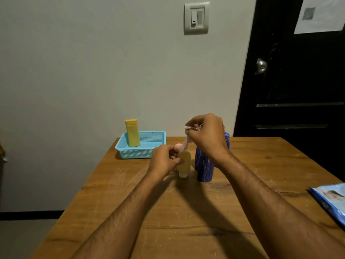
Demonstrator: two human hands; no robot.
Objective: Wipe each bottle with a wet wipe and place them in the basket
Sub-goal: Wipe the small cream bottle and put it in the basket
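Note:
My left hand (164, 159) grips a small yellow bottle (184, 162), held cap-down with its white cap near the table. My right hand (207, 135) is above it, pinching a pale wet wipe (186, 141) that hangs down to the top of that bottle. Just right of it stands a dark blue striped bottle (204, 169), with a second blue bottle (227, 138) mostly hidden behind my right hand. A rounded pink object (178, 146) peeks out behind my left fingers. A tall yellow bottle (132, 133) stands upright in the light blue basket (136, 153).
The basket sits at the far left of the wooden table (168, 212), close to the wall. A blue pack of wipes (330, 200) lies at the table's right edge. A dark door (298, 81) is behind on the right.

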